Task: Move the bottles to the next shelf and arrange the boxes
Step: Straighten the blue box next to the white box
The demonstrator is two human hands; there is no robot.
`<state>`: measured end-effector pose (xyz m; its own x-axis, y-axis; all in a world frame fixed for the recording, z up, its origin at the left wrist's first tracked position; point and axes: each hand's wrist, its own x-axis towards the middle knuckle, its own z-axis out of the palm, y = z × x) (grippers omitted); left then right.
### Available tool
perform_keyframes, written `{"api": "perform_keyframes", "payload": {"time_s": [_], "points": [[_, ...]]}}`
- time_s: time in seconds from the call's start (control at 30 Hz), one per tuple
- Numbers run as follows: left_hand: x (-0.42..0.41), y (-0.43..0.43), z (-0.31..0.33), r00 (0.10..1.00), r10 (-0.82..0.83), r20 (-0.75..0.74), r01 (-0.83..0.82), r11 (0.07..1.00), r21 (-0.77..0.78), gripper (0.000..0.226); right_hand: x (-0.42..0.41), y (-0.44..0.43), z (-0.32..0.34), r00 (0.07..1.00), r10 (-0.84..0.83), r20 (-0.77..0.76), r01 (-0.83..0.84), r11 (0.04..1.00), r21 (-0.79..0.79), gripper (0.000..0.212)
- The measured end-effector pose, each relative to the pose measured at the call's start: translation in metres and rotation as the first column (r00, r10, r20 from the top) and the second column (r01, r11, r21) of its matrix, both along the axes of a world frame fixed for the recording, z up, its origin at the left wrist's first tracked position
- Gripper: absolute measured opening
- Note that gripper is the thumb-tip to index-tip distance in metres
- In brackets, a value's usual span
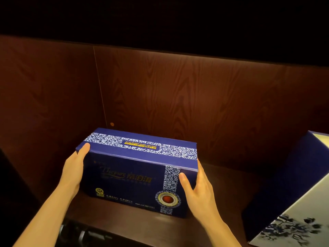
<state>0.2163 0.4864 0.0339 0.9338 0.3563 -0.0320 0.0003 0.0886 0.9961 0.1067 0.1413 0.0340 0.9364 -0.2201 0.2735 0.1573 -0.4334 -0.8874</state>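
Both hands, left hand [73, 172] at nine o'clock and right hand [200, 190] at three, are clasping the blue box [138, 168] between them (palms pressed flat) on the shelf [222, 189].

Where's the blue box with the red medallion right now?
The blue box sits mid-frame on the wooden shelf, held between the left hand and right hand, left of a second box.

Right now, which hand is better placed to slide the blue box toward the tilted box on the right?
Left. The left hand presses the blue box's left end, behind the push; the right hand sits on the leading end.
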Motion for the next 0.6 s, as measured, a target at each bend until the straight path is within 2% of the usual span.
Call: {"api": "perform_keyframes", "payload": {"time_s": [0.17, 0.3, 0.47, 0.6], "points": [[-0.005, -0.018, -0.002, 0.998, -0.057, 0.032, 0.055, 0.997, 0.049, 0.035, -0.014, -0.018, -0.001, 0.999, -0.042, 0.006, 0.042, 0.999, 0.032, 0.071], [-0.007, -0.039, -0.003, 0.993, -0.117, 0.03, 0.113, 0.989, 0.09, 0.047, -0.027, -0.039, -0.002, 0.996, -0.086, -0.003, 0.087, 0.996, 0.032, 0.067], [-0.012, -0.067, -0.003, 0.985, -0.163, 0.05, 0.157, 0.982, 0.102, 0.033, -0.043, -0.062, 0.002, 0.989, -0.148, 0.013, 0.148, 0.989, -0.004, 0.057], [-0.015, -0.09, -0.004, 0.98, -0.193, 0.043, 0.186, 0.975, 0.123, 0.041, -0.055, -0.082, 0.003, 0.983, -0.182, 0.004, 0.182, 0.983, -0.015, 0.056]]}}
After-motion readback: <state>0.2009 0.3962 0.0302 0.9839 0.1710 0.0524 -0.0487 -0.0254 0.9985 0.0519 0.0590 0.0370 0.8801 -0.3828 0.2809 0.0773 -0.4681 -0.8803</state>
